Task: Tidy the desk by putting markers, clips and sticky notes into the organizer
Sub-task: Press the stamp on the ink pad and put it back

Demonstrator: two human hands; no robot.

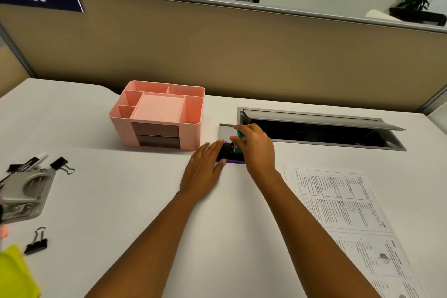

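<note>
Just right of the pink organizer [157, 116], both hands meet over a small cluster of items on the white desk [121, 201]. The right hand [256, 147] has its fingers closed around a teal-bodied object [240, 136] (probably a marker or a small bottle; too hidden to say), while the left hand [203, 169] lies flat, fingers together and extended, fingertips touching a black item [226, 152] resting on a purple-edged pad [235, 161].

To do this step well, I judge the left hand should steady the pad while the right lifts its object clear, then carries it upright to 1 of the tall rear compartments.

The organizer's open top compartments all look empty, and its 2 front drawers are shut. Well apart on the left lie 2 black binder clips [61, 164] [36, 242], markers [26, 164] beside a grey hole punch [24, 193], and yellow sticky notes [14, 273]. Printed sheets [343, 213] lie to the right.
</note>
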